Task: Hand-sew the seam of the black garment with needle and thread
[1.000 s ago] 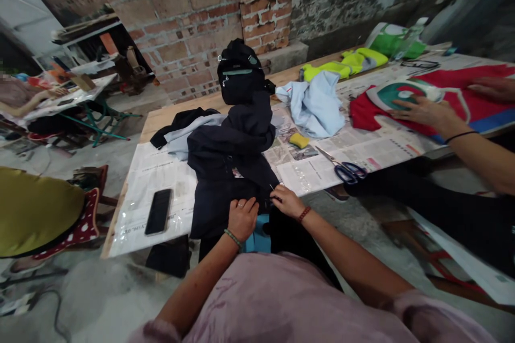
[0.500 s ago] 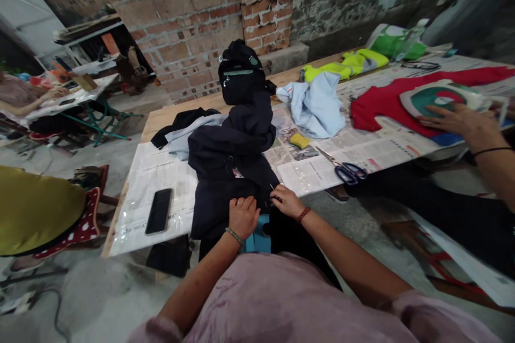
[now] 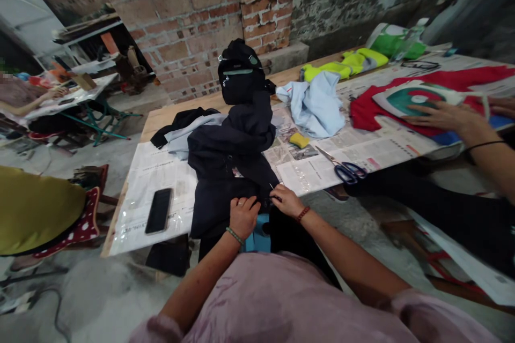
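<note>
A dark navy garment (image 3: 221, 193) lies bunched over the table's front edge and hangs toward my lap. My left hand (image 3: 243, 213) is closed on its near edge, fingers curled over the cloth. Just right of it, my right hand (image 3: 287, 201) pinches a small tool with a dark handle and a thin pale tip (image 3: 272, 186), against the garment's right edge. Its exact kind is too small to make out. A small pale and reddish patch (image 3: 236, 172) shows on the cloth. Beneath my hands is something light blue (image 3: 258, 236).
A phone (image 3: 159, 210) lies left on the newspaper-covered table (image 3: 132, 198). Right of the garment are blue-handled scissors (image 3: 349, 171), a yellow sponge (image 3: 299, 140) and a light blue cloth (image 3: 316, 104). A black bag (image 3: 241, 77) stands behind. A co-worker's hand (image 3: 446, 116) rests on an iron (image 3: 410, 99) over red cloth.
The co-worker's iron has slid left across the red cloth, and the co-worker's other hand now shows at the right edge. My own hands have hardly moved.
</note>
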The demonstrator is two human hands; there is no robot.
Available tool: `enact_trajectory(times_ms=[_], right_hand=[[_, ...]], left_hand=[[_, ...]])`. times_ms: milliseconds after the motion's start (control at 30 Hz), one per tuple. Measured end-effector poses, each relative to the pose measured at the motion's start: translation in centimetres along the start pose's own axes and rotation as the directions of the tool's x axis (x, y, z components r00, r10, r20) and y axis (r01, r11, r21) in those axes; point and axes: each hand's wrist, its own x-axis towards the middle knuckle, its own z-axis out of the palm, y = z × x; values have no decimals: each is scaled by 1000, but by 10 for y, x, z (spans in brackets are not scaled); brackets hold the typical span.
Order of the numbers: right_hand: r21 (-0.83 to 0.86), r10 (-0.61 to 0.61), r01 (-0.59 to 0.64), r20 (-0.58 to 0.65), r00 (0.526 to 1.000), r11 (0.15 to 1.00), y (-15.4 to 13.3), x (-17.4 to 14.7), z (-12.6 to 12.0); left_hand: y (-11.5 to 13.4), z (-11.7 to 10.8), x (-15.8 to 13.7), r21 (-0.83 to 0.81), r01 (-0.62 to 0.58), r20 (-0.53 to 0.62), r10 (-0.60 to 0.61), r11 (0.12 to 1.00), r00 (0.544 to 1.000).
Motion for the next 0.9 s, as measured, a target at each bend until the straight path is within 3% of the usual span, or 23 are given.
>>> enact_trajectory(times_ms=[333,600,900], right_hand=[[-14,-4,4,13,1000,1000,-2,1,-2],[10,17,-17,9,1000,1000,-3,2,-3],[88,97,-98,19,995,991,-6,4,-4]], left_hand=[[-2,4,10,-122,130,7,-130,984,991],[-5,9,19,-371,347,76,-345,861,936],[-10,9,21,-480,355,67,-370,802,927]])
